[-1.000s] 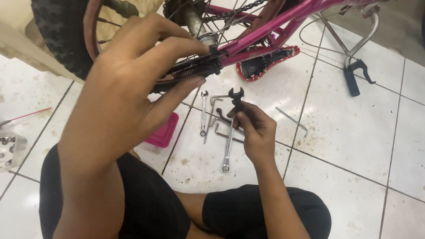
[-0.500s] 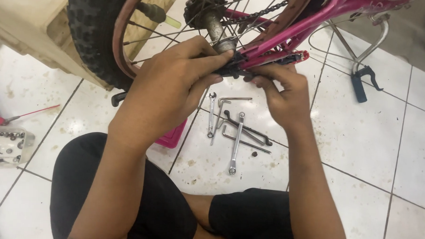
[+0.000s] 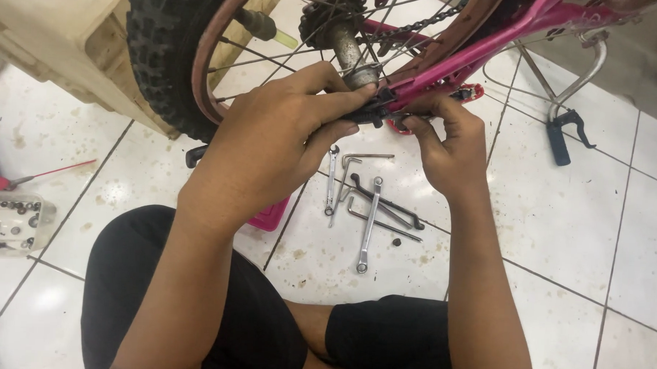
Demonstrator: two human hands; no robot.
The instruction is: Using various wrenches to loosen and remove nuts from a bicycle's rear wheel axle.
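Fingers of both hands pinch a black tool at the pink frame (image 3: 456,62), just beside the rear wheel hub (image 3: 348,50): left hand (image 3: 272,142) closed over its handle, right hand (image 3: 450,145) gripping underneath. A slip could jam fingertips against the chain (image 3: 421,24) or spokes; wrenches (image 3: 367,222) lie on the tiled floor (image 3: 574,237) below.

- The left hand (image 3: 271,150) and the right hand (image 3: 450,149) both pinch a black part (image 3: 371,113) on the pink bicycle frame (image 3: 464,62), just beside the rear wheel hub (image 3: 348,50).
- Below them, wrenches (image 3: 369,222) and hex keys (image 3: 358,164) lie on the white tiled floor (image 3: 574,237).
- A clear tray of small parts (image 3: 10,221) sits at the floor's left edge.
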